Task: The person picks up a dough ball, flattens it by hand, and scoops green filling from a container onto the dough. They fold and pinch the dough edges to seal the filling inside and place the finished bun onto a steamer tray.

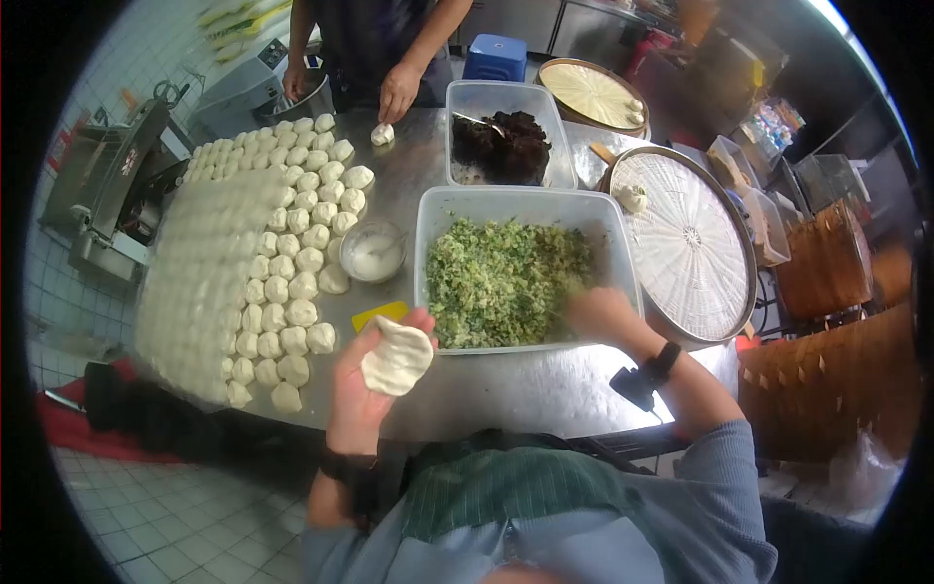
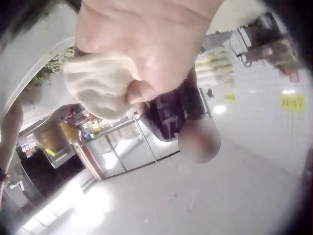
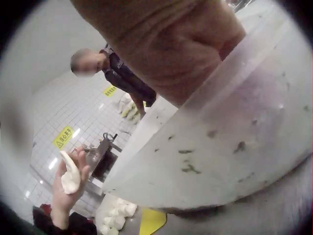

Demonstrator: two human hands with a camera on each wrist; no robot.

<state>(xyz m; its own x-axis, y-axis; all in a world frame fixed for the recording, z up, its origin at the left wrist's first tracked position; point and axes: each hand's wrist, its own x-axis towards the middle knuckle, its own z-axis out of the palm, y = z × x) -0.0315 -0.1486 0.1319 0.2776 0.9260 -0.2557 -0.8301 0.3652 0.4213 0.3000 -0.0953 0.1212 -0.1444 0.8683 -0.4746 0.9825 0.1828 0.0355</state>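
My left hand [image 1: 360,375] holds a flattened round of dough [image 1: 397,358] near the front edge of the table. In the left wrist view, a fingertip overlaps the edge of the dough round [image 2: 98,85]; the right wrist view shows the dough standing up from the palm. My right hand [image 1: 605,316] reaches over the near right side of a plastic tub [image 1: 623,238] of chopped green filling [image 1: 506,282]. Its fingers are blurred in the head view and hidden by the tub wall [image 3: 215,142] in the right wrist view; I cannot tell whether they grip filling.
Rows of dough pieces [image 1: 302,258] fill the left side, partly under plastic sheeting [image 1: 195,282]. A glass bowl [image 1: 373,250] and yellow scraper [image 1: 379,316] lie between dough and tub. Behind is a dark filling tub [image 1: 457,170]; at right, a round tray [image 1: 696,234]. Another person [image 1: 375,49] works opposite.
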